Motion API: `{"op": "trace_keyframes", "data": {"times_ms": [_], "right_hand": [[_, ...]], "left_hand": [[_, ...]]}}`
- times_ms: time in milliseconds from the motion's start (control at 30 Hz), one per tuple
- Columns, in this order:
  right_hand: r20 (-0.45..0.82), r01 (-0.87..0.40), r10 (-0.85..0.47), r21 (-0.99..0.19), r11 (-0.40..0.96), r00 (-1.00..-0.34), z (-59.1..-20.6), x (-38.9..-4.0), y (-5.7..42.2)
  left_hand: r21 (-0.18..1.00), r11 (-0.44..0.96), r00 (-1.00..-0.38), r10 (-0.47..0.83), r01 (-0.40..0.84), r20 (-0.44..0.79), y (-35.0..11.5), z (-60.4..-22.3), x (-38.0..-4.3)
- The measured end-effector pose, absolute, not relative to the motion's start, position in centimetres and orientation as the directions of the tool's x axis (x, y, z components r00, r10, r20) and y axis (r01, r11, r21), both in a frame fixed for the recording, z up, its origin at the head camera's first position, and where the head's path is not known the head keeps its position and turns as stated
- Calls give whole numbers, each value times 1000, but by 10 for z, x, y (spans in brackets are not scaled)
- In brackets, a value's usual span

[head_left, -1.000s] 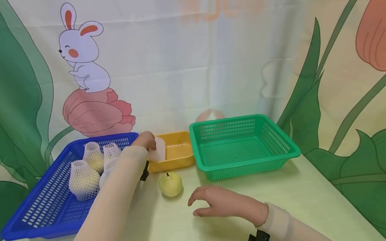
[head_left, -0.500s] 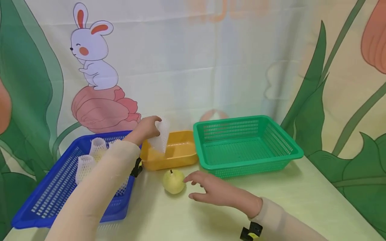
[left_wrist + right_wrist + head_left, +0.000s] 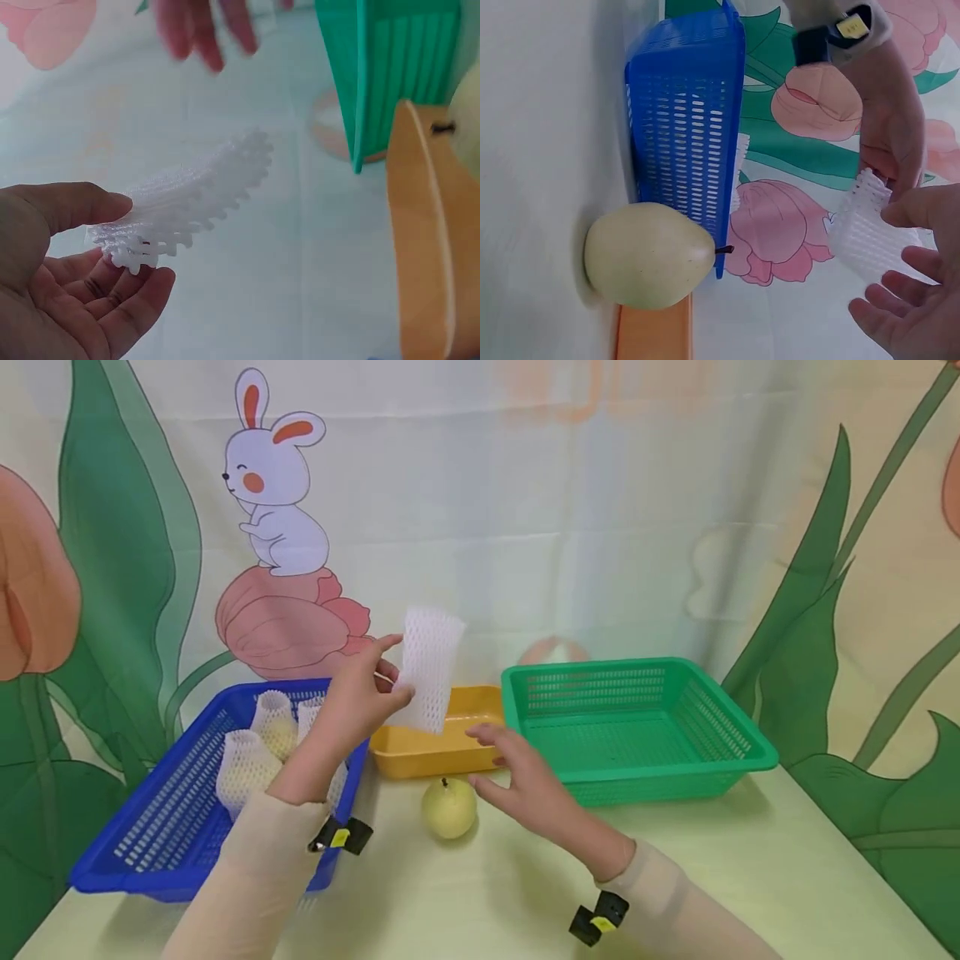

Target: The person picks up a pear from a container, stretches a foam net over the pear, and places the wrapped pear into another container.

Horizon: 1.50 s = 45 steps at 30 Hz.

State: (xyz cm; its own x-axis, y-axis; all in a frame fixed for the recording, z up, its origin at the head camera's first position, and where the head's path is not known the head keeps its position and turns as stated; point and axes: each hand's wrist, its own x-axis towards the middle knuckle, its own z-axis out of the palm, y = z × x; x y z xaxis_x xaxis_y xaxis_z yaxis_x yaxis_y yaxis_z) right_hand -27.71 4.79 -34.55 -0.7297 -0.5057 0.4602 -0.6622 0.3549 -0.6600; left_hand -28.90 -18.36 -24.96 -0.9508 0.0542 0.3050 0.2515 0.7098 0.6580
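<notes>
A flat white foam net sleeve (image 3: pixel 432 668) is pinched between the thumb and fingers of my left hand (image 3: pixel 358 700), held up above the yellow tray (image 3: pixel 420 763). In the left wrist view the sleeve (image 3: pixel 187 202) sticks out from between thumb and fingertips. My right hand (image 3: pixel 528 785) hovers with loosely bent fingers, right of a bare pear (image 3: pixel 448 809) on the table. In the right wrist view the hand (image 3: pixel 922 277) overlaps the sleeve (image 3: pixel 859 232); whether it touches it I cannot tell. The pear (image 3: pixel 649 255) stands with its stem up in the head view.
At the left a blue basket (image 3: pixel 150 881) holds several pears in foam nets (image 3: pixel 246 768). A green basket (image 3: pixel 637 774) stands at the right, beside the yellow tray. Behind them hangs a printed cloth (image 3: pixel 480 527) with a rabbit and tulips.
My left hand has lifted the foam net sleeve up out of the yellow tray and moved it right. My right hand has risen toward the sleeve. The pear has stayed on the table.
</notes>
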Motion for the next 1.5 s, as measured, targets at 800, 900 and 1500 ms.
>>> {"op": "trace_keyframes", "data": {"times_ms": [800,900,1500], "right_hand": [[364,-563,-512,-765,311,-778,-341,-295,25],[317,-505,-523,-822,265,-791,-340,-297,27],[419,-508,-314,-809,297,-852,-351,-307,18]], "left_hand": [[925,329,-949,304,191,88,-165,-310,-275],[912,327,-925,360,247,121,-167,-313,-276],[713,633,-926,14,301,378,-142,-334,-278]]}}
